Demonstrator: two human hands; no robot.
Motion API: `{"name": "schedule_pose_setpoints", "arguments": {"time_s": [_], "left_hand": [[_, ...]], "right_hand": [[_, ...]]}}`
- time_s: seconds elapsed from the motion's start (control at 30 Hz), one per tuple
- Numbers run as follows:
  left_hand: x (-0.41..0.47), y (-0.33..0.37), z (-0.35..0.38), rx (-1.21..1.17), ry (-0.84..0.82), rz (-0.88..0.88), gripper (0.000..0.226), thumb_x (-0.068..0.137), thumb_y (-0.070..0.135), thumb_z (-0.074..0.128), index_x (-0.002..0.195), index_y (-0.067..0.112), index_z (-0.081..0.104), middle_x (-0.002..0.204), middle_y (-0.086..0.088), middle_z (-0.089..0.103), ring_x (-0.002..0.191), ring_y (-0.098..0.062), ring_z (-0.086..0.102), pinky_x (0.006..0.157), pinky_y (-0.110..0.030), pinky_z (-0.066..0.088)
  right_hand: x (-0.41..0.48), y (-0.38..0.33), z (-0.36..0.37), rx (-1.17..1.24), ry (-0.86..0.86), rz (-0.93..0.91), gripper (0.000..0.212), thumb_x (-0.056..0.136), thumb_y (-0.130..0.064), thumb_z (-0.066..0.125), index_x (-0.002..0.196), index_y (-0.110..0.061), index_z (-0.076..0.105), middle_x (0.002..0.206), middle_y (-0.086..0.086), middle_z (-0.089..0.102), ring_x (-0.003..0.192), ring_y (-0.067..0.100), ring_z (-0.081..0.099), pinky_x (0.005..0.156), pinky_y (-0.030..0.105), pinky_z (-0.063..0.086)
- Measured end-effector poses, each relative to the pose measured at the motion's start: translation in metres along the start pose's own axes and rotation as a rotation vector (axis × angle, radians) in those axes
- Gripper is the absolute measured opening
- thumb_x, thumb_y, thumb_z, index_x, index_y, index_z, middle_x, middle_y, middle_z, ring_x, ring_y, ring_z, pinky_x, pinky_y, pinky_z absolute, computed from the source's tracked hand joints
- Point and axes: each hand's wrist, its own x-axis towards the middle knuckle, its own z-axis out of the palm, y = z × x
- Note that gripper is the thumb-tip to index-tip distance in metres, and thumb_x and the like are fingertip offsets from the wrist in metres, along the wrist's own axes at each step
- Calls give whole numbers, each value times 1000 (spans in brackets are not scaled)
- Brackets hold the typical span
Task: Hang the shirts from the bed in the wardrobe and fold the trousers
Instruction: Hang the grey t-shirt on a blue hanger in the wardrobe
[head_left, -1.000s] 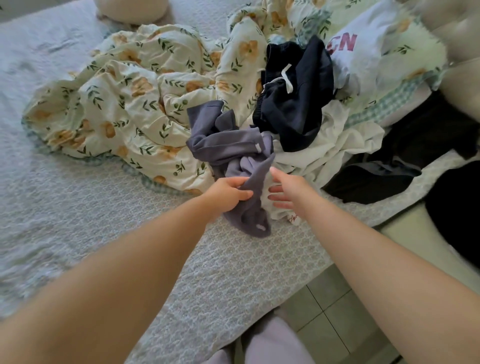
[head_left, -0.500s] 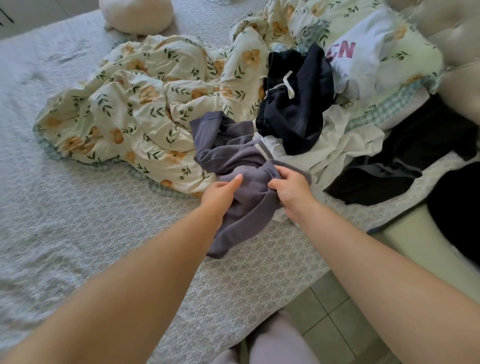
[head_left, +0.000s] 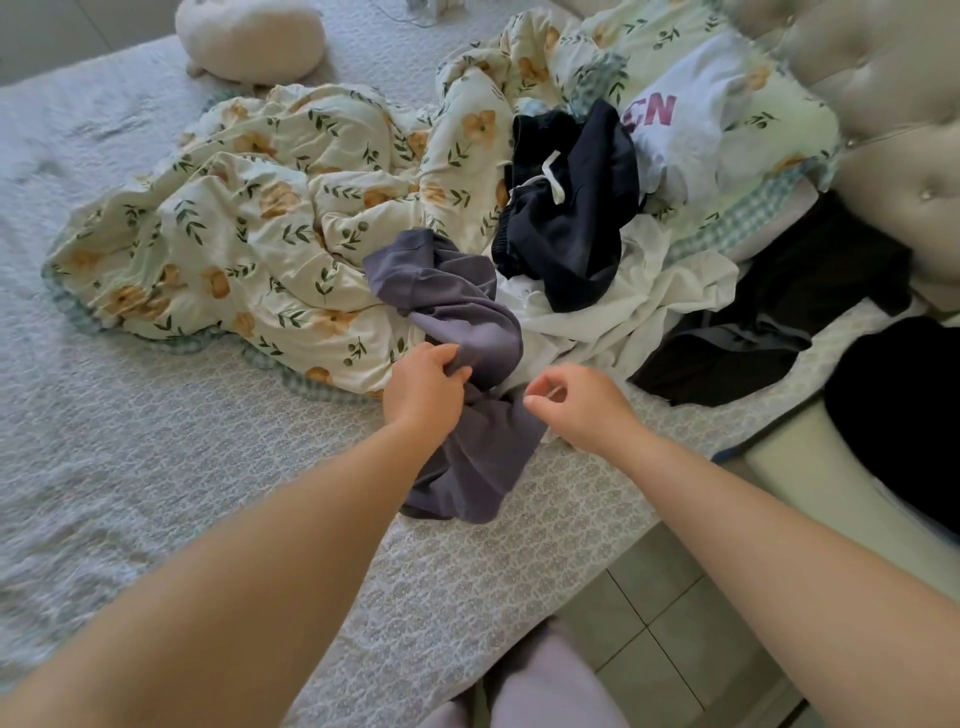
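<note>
A crumpled grey-purple garment (head_left: 467, 322) lies at the near edge of a clothes pile on the bed (head_left: 156, 441). My left hand (head_left: 423, 387) pinches a fold of it. My right hand (head_left: 576, 402) hovers just right of it, fingers loosely curled, holding nothing that I can see. Behind lie dark navy drawstring trousers (head_left: 566, 218), a white garment (head_left: 623, 306), a black garment (head_left: 769, 322) and a white shirt with red letters (head_left: 685, 119).
A floral quilt (head_left: 249, 244) is bunched across the bed behind the pile. A round cream cushion (head_left: 249, 36) sits at the far edge. A tufted headboard (head_left: 893, 104) stands at the right. Tiled floor (head_left: 675, 613) lies below the bed's edge.
My right hand has let go of the grey-purple garment and drawn back to the right. My left hand has closed on a fold of it, and the garment's lower part has slid nearer.
</note>
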Motion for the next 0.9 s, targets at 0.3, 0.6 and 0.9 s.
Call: {"name": "schedule_pose_setpoints", "arguments": {"time_s": [0.3, 0.6, 0.9], "left_hand": [[-25, -2, -18, 223, 71, 782, 13, 81, 4, 67, 85, 12, 76, 81, -9, 67, 68, -28, 62, 53, -30, 44], [-16, -16, -37, -118, -732, -33, 18, 81, 47, 68, 92, 34, 64, 86, 17, 70, 82, 2, 65, 66, -14, 51], [11, 11, -9, -661, -282, -529, 27, 86, 36, 67, 90, 10, 60, 79, -8, 62, 72, -21, 62, 68, -34, 55]], "right_hand": [[35, -32, 3, -590, -130, -450, 34, 89, -18, 54, 122, -26, 58, 135, -3, 42, 118, 23, 41, 92, 36, 40], [18, -29, -2, 105, 170, -201, 28, 84, 1, 46, 88, -20, 64, 81, 0, 61, 79, 19, 55, 69, 27, 45], [-22, -29, 8, 265, 20, -269, 45, 79, 4, 53, 73, -38, 66, 85, 11, 72, 81, 32, 66, 77, 46, 53]]}}
